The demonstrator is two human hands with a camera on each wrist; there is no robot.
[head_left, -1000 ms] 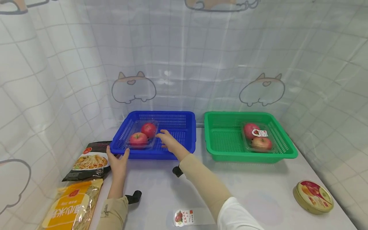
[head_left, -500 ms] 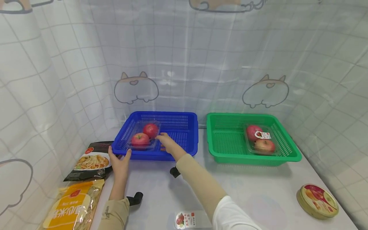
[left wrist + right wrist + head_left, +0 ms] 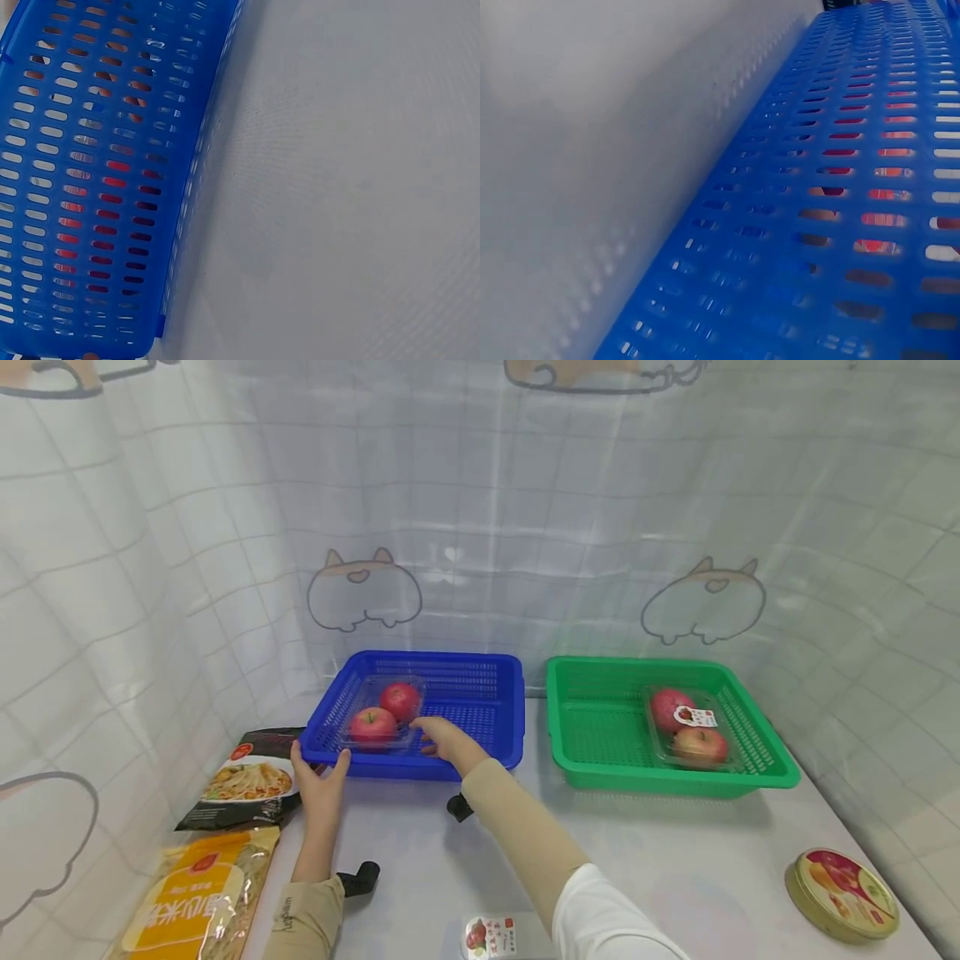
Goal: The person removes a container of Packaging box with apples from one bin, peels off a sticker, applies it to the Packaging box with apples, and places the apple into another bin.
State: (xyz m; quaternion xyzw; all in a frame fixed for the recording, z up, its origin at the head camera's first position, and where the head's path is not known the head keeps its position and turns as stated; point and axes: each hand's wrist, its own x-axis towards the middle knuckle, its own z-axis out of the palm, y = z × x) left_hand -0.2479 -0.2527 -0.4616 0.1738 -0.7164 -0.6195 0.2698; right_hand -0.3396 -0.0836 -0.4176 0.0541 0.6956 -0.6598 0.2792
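Note:
Two red apples sit in a clear plastic fruit box (image 3: pixel 412 742) on the left side of the blue basket (image 3: pixel 480 768). My left hand (image 3: pixel 321 789) is at the basket's front left corner, with thumb and fingers spread apart against the rim. Over the basket's front rim reaches my right hand (image 3: pixel 444 743), its fingertips beside the box's lower right edge. Whether they touch the box I cannot tell. Both wrist views look at the slotted basket wall (image 3: pixel 97 172) from outside, with red apple showing through the slots.
A green basket (image 3: pixel 645 781) at the right holds another apple box (image 3: pixel 693 735). A round tin (image 3: pixel 842 895) lies front right. Two food packets, black (image 3: pixel 247 781) and yellow (image 3: pixel 198 893), lie at left. A fruit label on a clear strip (image 3: pixel 491 937) lies in front.
The head view has shifted, so the whole scene sits further right. My right hand has moved slightly lower and closer to the apple box. My left hand stays at the basket corner.

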